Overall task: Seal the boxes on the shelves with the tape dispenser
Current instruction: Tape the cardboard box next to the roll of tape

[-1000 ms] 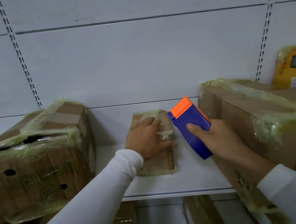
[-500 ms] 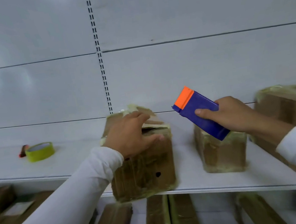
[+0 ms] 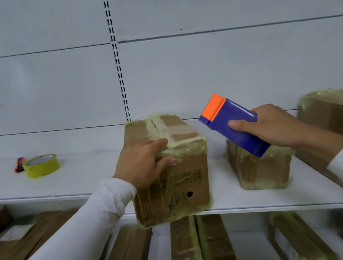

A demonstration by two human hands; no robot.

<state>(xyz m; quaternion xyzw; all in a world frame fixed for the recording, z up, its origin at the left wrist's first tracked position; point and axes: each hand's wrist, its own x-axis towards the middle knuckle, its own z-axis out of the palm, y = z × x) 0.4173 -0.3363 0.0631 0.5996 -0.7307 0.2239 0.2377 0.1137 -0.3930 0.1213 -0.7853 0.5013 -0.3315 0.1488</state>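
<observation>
In the head view, the left hand lay spread over the near top edge of the box on the shelf, while the right hand gripped the tape dispenser, raised beside it. A firm brace and a straight pull along the seam would likely seal best.

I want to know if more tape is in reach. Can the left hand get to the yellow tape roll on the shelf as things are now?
Probably yes. The left hand rests on the middle box, and the yellow tape roll lies further left on the same shelf, with only bare shelf surface between them. The hand holds nothing.
</observation>
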